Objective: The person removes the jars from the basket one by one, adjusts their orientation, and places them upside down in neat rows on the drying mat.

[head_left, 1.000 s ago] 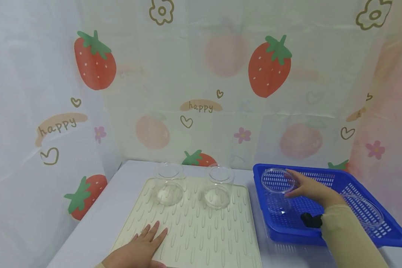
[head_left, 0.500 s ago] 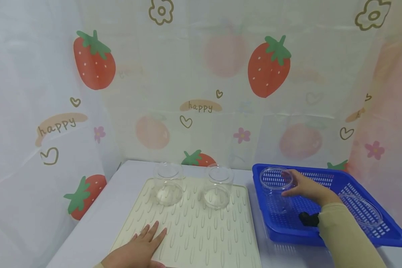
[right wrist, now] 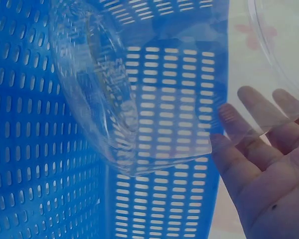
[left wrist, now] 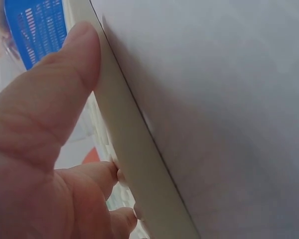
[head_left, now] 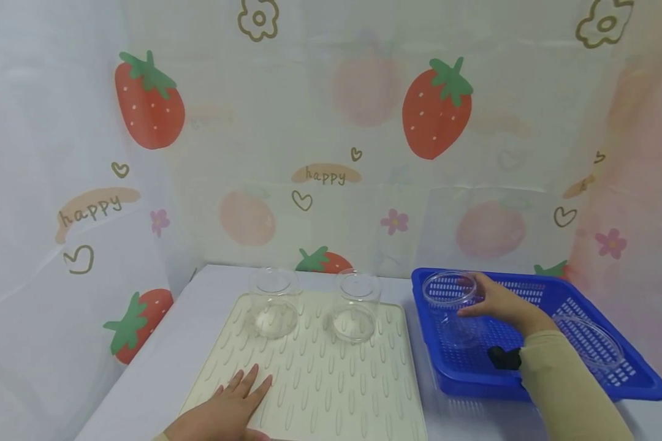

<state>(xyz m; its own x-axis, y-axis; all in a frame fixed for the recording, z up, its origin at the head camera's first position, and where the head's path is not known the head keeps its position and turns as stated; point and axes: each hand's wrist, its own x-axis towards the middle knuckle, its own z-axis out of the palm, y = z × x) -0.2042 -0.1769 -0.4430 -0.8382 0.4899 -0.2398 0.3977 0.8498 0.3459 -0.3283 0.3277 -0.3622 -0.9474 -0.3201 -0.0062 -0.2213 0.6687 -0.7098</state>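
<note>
My right hand point(head_left: 499, 303) grips a clear plastic cup point(head_left: 448, 315) round its upper side, at the left end of the blue basket point(head_left: 491, 387). In the right wrist view the cup point(right wrist: 97, 94) is tilted across the picture, its thick round base away from the fingers point(right wrist: 234, 154). My left hand point(head_left: 220, 407) rests with spread fingers on the front left of a cream ridged mat point(head_left: 309, 386); in the left wrist view its thumb point(left wrist: 82, 55) lies along the mat's edge point(left wrist: 134, 149). Two similar clear cups point(head_left: 274, 306) stand on the mat's far part.
Another clear round-rimmed piece point(head_left: 598, 361) lies in the basket's right part, partly hidden by the right sleeve point(head_left: 568, 380). A small black device point(head_left: 502, 358) sits at the right wrist. Behind the white table point(head_left: 143, 386) hangs a strawberry-patterned curtain point(head_left: 331, 220).
The right hand and its cup have shifted slightly up and back within the basket. My left hand stays in place on the mat. The head view has turned a little to the right.
</note>
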